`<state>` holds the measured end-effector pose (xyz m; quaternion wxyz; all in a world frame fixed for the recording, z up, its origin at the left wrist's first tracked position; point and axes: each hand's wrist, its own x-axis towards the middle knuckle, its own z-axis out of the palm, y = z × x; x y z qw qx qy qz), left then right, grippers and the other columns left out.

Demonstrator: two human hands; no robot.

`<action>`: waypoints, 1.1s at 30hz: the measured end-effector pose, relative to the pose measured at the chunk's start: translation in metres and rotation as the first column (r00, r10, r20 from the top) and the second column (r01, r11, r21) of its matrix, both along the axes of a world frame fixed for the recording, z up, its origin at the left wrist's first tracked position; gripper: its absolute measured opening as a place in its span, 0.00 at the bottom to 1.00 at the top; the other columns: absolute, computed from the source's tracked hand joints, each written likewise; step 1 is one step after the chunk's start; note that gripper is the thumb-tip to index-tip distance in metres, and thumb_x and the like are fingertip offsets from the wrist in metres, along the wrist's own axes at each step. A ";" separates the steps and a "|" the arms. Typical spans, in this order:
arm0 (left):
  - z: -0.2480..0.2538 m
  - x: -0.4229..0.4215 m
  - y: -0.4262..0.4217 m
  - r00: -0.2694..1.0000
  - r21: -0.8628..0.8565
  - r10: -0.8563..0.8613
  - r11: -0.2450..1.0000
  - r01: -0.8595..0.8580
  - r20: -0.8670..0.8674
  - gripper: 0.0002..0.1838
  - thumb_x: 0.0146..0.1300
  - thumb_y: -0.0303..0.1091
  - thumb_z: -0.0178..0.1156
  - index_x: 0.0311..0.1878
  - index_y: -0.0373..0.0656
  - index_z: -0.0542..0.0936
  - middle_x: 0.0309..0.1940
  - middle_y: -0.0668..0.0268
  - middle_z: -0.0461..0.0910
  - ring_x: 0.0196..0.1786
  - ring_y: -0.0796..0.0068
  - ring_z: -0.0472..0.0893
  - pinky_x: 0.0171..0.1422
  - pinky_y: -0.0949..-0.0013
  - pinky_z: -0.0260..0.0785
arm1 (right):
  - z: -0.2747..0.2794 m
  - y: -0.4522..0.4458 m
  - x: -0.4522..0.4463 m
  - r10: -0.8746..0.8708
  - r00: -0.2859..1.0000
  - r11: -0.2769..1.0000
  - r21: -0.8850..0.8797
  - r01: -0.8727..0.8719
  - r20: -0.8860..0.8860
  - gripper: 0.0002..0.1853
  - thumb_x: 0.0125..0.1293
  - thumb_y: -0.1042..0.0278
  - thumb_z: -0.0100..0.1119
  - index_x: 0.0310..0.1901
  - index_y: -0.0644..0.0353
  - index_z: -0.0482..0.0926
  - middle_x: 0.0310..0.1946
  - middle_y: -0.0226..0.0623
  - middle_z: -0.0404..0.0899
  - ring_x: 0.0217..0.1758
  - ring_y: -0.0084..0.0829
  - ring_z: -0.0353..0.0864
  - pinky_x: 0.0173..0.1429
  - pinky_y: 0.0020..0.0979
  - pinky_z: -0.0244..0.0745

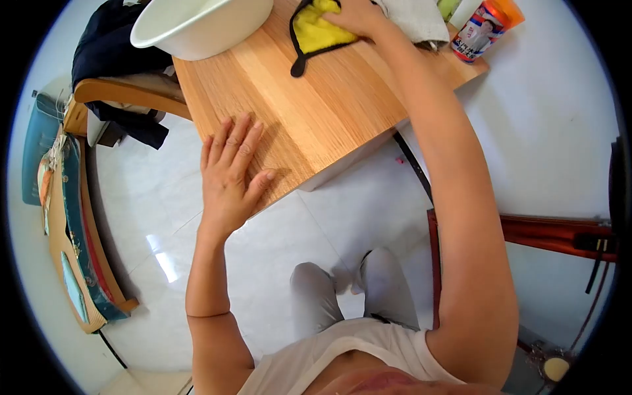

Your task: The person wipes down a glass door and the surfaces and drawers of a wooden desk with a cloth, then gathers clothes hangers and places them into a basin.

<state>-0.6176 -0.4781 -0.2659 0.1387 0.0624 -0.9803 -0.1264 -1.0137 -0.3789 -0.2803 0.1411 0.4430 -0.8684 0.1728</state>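
Note:
My left hand [232,168] lies flat on the near left corner of the wooden table [289,118], fingers spread and nothing in them. At the top of the view, my right hand [355,18] grips a yellow cloth [317,29] with black edging and a black hanging loop. The cloth rests on the tabletop, and the frame edge cuts off part of it and some of my fingers. A light grey cloth [415,20] sits just right of that hand.
A white basin [204,29] stands at the table's far left. A red and blue can [475,36] is near the right edge. A chair [131,92] with dark clothing [112,52] adjoins the left side. Dark red wooden furniture [553,236] is at right.

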 end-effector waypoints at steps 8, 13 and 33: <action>-0.024 0.006 -0.009 0.960 0.148 0.114 0.986 -0.078 -0.255 0.38 0.70 0.58 0.45 0.75 0.43 0.56 0.77 0.48 0.42 0.78 0.42 0.44 0.77 0.45 0.38 | 0.031 0.030 0.182 0.116 0.978 0.942 0.292 -0.164 0.175 0.43 0.61 0.26 0.47 0.71 0.46 0.61 0.74 0.50 0.51 0.76 0.59 0.47 0.75 0.60 0.47; -0.023 0.035 0.008 0.868 0.418 0.398 0.872 -0.256 -0.298 0.33 0.73 0.47 0.43 0.75 0.41 0.54 0.77 0.45 0.42 0.78 0.43 0.43 0.78 0.49 0.37 | 0.054 0.014 0.295 0.268 0.909 0.905 0.241 -0.351 0.319 0.45 0.53 0.36 0.65 0.71 0.45 0.62 0.75 0.53 0.48 0.76 0.62 0.44 0.73 0.65 0.43; 0.015 0.417 0.019 0.501 0.366 0.673 0.347 -0.864 0.544 0.28 0.74 0.49 0.46 0.68 0.38 0.67 0.70 0.43 0.59 0.72 0.45 0.61 0.72 0.55 0.58 | 0.059 -0.034 0.353 0.041 0.931 0.905 0.381 -0.187 0.362 0.35 0.62 0.46 0.61 0.69 0.41 0.62 0.75 0.48 0.48 0.75 0.62 0.47 0.69 0.68 0.50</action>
